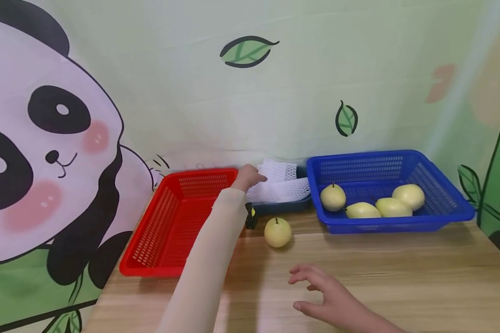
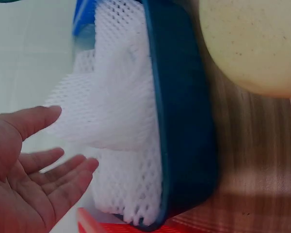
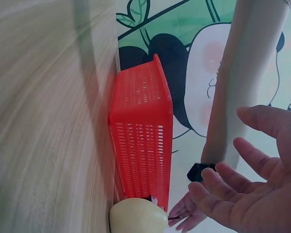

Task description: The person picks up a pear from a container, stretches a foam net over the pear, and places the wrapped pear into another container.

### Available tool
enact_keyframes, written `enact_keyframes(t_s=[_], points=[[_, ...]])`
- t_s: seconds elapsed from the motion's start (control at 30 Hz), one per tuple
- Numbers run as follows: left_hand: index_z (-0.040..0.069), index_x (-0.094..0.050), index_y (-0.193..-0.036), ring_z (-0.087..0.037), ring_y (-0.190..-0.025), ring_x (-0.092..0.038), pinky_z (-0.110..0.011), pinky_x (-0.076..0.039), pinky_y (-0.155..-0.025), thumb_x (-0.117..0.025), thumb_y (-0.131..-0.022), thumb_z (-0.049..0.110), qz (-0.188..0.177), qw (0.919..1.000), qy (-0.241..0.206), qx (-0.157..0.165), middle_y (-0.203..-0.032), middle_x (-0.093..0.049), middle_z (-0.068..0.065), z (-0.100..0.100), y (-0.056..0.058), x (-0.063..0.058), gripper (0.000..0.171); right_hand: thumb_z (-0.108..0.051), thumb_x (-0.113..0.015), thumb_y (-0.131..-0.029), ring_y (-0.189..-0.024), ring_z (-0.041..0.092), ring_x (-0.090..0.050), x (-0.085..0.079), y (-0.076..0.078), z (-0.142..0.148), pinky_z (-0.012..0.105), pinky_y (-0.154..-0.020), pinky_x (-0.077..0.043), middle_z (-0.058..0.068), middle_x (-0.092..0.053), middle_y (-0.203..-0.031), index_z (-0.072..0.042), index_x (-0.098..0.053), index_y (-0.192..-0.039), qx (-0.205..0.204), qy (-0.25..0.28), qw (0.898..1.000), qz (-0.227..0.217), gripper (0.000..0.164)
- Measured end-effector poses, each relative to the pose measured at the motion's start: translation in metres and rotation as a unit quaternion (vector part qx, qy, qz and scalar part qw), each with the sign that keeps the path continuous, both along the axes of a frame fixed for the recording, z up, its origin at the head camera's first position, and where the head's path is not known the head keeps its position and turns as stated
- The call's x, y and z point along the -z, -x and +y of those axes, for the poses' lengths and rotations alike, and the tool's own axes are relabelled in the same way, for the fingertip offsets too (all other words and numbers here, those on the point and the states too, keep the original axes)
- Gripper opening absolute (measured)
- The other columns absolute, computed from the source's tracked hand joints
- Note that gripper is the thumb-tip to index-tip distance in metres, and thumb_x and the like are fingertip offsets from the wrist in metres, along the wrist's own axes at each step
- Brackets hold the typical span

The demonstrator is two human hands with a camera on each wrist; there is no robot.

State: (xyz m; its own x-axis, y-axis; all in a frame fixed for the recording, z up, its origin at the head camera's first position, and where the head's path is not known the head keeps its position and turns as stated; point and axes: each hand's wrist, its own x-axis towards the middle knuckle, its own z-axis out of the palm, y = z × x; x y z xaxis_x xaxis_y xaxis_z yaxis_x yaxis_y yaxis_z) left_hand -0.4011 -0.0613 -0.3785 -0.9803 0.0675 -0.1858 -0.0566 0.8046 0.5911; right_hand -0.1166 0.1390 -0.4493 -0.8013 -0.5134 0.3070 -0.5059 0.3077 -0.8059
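Note:
My left hand (image 1: 249,177) reaches over the dark blue tray (image 2: 186,121), its fingers spread and holding nothing. White foam net sleeves (image 2: 121,97) fill that tray, and the left fingertips are close beside them; whether they touch, I cannot tell. A pale yellow pear (image 1: 278,232) stands upright on the table in front of the tray. Nearer to me, my right hand (image 1: 316,293) hovers with loosely bent fingers and nothing in them. In the right wrist view the same pear (image 3: 138,216) shows below the right hand (image 3: 252,179).
To the left is a red plastic basket (image 1: 179,231), partly hidden by my left sleeve (image 1: 210,259). A blue basket (image 1: 400,225) at the right holds several pears (image 1: 393,207). Behind the wooden table (image 1: 379,277) hangs a printed panda backdrop (image 1: 250,106).

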Motion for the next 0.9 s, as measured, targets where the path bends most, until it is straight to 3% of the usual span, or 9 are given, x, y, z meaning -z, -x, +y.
enact_keyframes(t_s=[0.2, 0.3, 0.6, 0.9], points=[[-0.003, -0.062, -0.130, -0.033, -0.110, -0.068, -0.040, -0.058, -0.099, -0.074, -0.092, 0.022, -0.033, 0.9958, -0.037, -0.076, -0.128, -0.068, -0.020, -0.003, -0.001, 0.015, 0.047, -0.023, -0.072, -0.096, -0.127, -0.002, -0.051, 0.000, -0.005, 0.000, 0.025, -0.086, -0.056, 0.018, -0.059, -0.136, -0.018, -0.063, -0.121, -0.022, 0.000, 1.000, -0.018, 0.027], [-0.003, -0.063, -0.129, -0.032, -0.105, -0.072, -0.038, -0.060, -0.094, -0.075, -0.093, 0.022, -0.044, 0.9934, -0.048, -0.095, -0.124, -0.070, -0.019, -0.006, -0.001, 0.020, 0.045, -0.023, -0.072, -0.096, -0.127, -0.003, -0.050, 0.000, -0.005, 0.000, 0.025, -0.086, -0.056, 0.018, -0.059, -0.136, -0.018, -0.063, -0.121, -0.025, 0.002, 0.999, -0.032, 0.027], [-0.005, -0.067, -0.123, -0.028, -0.092, -0.070, -0.036, -0.061, -0.091, -0.072, -0.094, 0.016, -0.048, 0.9942, -0.042, -0.087, -0.117, -0.074, -0.020, -0.007, 0.001, 0.026, 0.037, -0.027, -0.071, -0.097, -0.123, -0.004, -0.052, 0.000, -0.004, 0.002, 0.025, -0.086, -0.056, 0.019, -0.060, -0.135, -0.016, -0.064, -0.120, -0.023, 0.002, 0.998, -0.055, 0.027], [-0.006, -0.067, -0.124, -0.035, -0.105, -0.072, -0.038, -0.060, -0.097, -0.070, -0.094, 0.012, -0.017, 0.9939, -0.064, -0.088, -0.126, -0.069, -0.021, -0.007, 0.005, 0.011, 0.035, -0.018, -0.075, -0.093, -0.123, -0.003, -0.053, 0.004, 0.001, 0.005, 0.026, -0.083, -0.057, 0.021, -0.061, -0.133, -0.012, -0.064, -0.118, -0.002, -0.002, 1.000, -0.030, 0.028]])
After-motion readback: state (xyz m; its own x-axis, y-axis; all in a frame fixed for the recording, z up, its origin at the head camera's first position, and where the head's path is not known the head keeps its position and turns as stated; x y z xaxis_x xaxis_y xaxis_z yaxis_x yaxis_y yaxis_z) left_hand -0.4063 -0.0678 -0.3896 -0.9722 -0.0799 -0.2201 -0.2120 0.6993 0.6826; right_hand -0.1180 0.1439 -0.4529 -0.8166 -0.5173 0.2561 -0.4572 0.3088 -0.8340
